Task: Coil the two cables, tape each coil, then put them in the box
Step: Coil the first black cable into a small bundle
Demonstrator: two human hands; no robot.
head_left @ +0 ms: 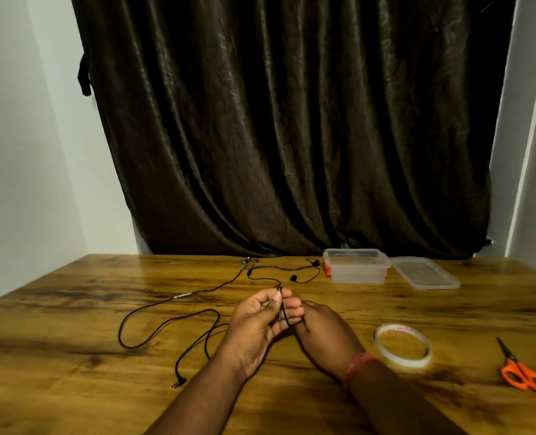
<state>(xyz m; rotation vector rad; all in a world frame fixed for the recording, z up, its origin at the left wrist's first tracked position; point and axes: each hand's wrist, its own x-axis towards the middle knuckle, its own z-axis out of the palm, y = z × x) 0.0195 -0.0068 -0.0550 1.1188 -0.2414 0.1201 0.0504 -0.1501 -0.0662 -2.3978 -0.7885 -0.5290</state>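
Pinching the thin black earphone cable [284, 312] near its plug end between thumb and fingertips of my left hand [262, 321], palm up, just above the wood-grain table [72, 387]. My right hand [321, 332] sits just beside it, back to the camera, fingers curled toward the same cable; cannot tell if they actually grip it. Red thread band [356, 365] on my right wrist.

Near edge, left of my left forearm: the angled jack plug [178, 383] of the long black audio cable [166, 324], lying uncoiled in loose loops on the table to the left of my hands and running off toward the far edge.

Right of my hands: 1 roll of clear tape [403, 345], flat on the table. Further right, near the table's right edge: orange-handled scissors [524, 368], blades closed.

Past my hands the earphone cable trails away in a loose curve, earbuds [293, 277] lying on the table near the box.

Far right: clear plastic box [356, 266] with orange clips, open, and its clear lid [425, 273] flat just beside it on the right. Can't make out any cable in the box.

Behind the table: dark brown curtain [291, 120], white walls either side.
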